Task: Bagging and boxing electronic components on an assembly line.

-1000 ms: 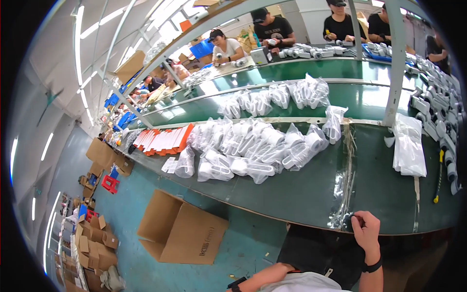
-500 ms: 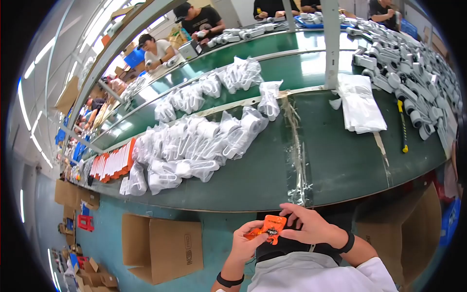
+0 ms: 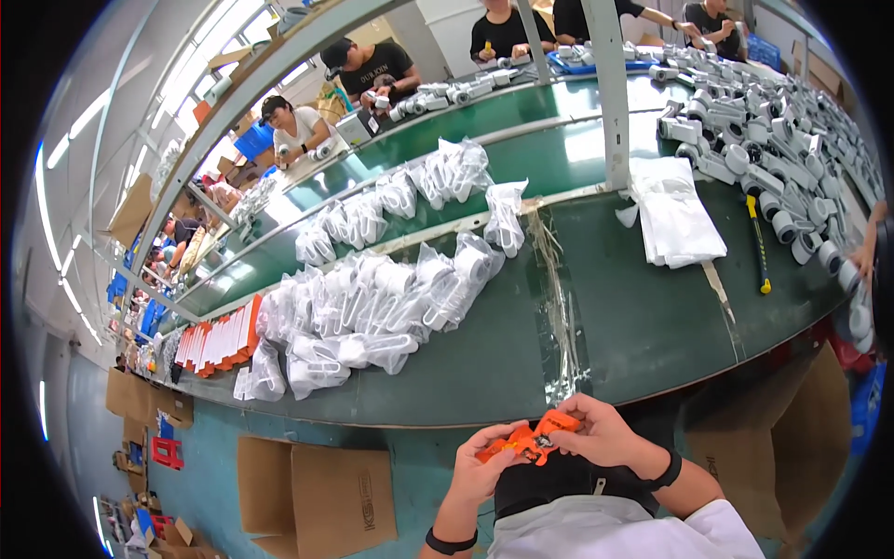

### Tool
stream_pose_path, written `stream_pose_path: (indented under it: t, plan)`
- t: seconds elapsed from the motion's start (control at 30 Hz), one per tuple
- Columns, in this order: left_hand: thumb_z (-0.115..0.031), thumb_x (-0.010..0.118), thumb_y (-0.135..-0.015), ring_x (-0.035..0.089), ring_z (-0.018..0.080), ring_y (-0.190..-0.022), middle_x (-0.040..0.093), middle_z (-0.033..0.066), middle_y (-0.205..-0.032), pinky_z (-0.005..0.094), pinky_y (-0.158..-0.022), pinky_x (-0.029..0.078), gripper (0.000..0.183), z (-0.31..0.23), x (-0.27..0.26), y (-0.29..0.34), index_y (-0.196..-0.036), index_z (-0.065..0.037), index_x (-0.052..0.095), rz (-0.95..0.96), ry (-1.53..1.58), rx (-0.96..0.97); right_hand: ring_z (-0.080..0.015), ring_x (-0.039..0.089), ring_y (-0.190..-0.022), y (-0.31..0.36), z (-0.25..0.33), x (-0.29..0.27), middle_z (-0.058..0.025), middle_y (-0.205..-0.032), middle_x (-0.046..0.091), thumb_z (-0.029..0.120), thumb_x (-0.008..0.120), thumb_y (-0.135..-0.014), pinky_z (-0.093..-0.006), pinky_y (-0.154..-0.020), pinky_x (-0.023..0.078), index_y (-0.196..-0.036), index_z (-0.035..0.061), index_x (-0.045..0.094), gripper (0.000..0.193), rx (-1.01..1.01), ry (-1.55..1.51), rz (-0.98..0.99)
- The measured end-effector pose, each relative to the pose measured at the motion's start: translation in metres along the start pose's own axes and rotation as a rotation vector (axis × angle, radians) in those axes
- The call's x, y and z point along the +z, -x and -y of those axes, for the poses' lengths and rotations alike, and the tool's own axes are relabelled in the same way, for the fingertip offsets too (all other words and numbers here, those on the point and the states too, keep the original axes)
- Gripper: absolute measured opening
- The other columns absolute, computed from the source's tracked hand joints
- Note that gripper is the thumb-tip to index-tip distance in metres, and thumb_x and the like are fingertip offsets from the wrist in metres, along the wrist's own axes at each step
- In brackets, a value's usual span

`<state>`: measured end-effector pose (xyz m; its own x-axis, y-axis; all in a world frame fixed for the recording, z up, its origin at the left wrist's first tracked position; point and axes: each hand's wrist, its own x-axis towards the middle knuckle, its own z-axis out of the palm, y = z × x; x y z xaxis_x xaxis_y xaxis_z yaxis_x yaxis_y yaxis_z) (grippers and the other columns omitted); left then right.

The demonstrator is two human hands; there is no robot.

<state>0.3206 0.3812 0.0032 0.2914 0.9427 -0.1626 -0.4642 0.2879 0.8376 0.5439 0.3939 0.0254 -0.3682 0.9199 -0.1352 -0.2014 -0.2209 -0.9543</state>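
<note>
- At the lower centre of the frame, our left hand (image 3: 477, 469) and right hand (image 3: 605, 435) are close together, both pinching an orange packet (image 3: 533, 442).
- Left of centre, we have bagged white gadgets (image 3: 372, 300) heaped.
- At the right, our yellow knife (image 3: 759, 247) lies near loose gadgets (image 3: 738, 158).

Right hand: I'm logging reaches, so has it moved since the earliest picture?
Yes. Judged against the front edge of the green bench, the right hand has drawn back from over the bench toward the white shirt.
</note>
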Motion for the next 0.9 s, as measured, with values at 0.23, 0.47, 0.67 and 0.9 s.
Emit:
stream_pose_path:
  t: [0.23,0.47,0.67,0.9]
  plan:
    - [0.009,0.057,-0.085,0.063,0.0277,-0.098,0.055,0.0201,-0.118,0.0427,-0.079,0.06,0.028,-0.009,-0.003,-0.004,-0.112,0.007,0.055,-0.143,-0.158,0.052,-0.0085,0.06,-0.076,0.001,0.003,-0.029,-0.0073,-0.094,0.062,0.001,0.063,-0.086,-0.0226,-0.065,0.052,-0.102,0.0007,0.049,0.021,-0.171,-0.045,-0.159]
    - [0.01,0.063,-0.079,0.064,0.0157,-0.074,0.067,0.0148,-0.096,0.0234,-0.055,0.051,0.024,-0.087,-0.011,-0.03,-0.102,0.004,0.063,-0.143,-0.56,0.091,-0.0072,0.057,-0.062,-0.01,0.012,-0.082,-0.004,-0.082,0.062,0.001,0.064,-0.082,-0.0203,-0.053,0.045,-0.101,0.0011,0.051,0.023,-0.157,-0.069,-0.445]
    - [0.004,0.054,-0.088,0.066,0.0206,-0.083,0.063,0.0129,-0.098,0.032,-0.064,0.059,0.022,-0.152,-0.033,-0.112,-0.109,0.004,0.059,-0.303,-0.542,0.271,-0.0101,0.058,-0.058,-0.013,0.008,-0.098,-0.0095,-0.081,0.063,-0.004,0.061,-0.081,-0.0233,-0.05,0.049,-0.098,-0.0014,0.05,0.02,-0.046,-0.169,-0.451]
    - [-0.007,0.06,-0.087,0.065,0.0181,-0.068,0.066,0.0114,-0.088,0.0265,-0.052,0.053,0.022,-0.246,-0.058,-0.234,-0.107,0.003,0.06,-0.436,-0.503,0.033,-0.0126,0.062,-0.063,-0.016,0.018,-0.108,-0.0118,-0.083,0.064,-0.005,0.062,-0.083,-0.025,-0.052,0.051,-0.099,-0.0011,0.048,0.021,0.178,-0.253,-0.421]
